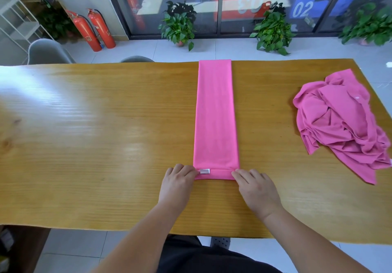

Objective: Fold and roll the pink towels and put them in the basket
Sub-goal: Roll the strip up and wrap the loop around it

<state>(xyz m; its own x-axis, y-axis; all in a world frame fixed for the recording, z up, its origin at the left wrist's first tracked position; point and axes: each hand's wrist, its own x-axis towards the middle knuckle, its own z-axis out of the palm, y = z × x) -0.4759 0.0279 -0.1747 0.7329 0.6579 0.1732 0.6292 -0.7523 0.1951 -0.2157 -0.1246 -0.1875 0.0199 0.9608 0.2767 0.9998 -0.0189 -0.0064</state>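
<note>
Towel, folded to long narrow strip, lies down middle of table, near end turned over once. At that end left hand and right hand pinch corners, fingers curled. Cloth looks soft, light, limp: hold both corners so roll stays even. To right, crumpled towels.

I see a wooden table varnished to a gloss, its grain showing under white glare towards 9 o'clock. The folded towel running towards 12 o'clock is smooth, matt pink cloth, with a small white label of faint sheen at its 6 o'clock end. At 3 o'clock the crumpled towel is the same matt cloth, deeply creased. Beyond the table, the fire extinguishers at 11 o'clock look like glossy red painted metal, the chair at 10 o'clock like matt grey plastic, and the floor like polished pale tile.
</note>
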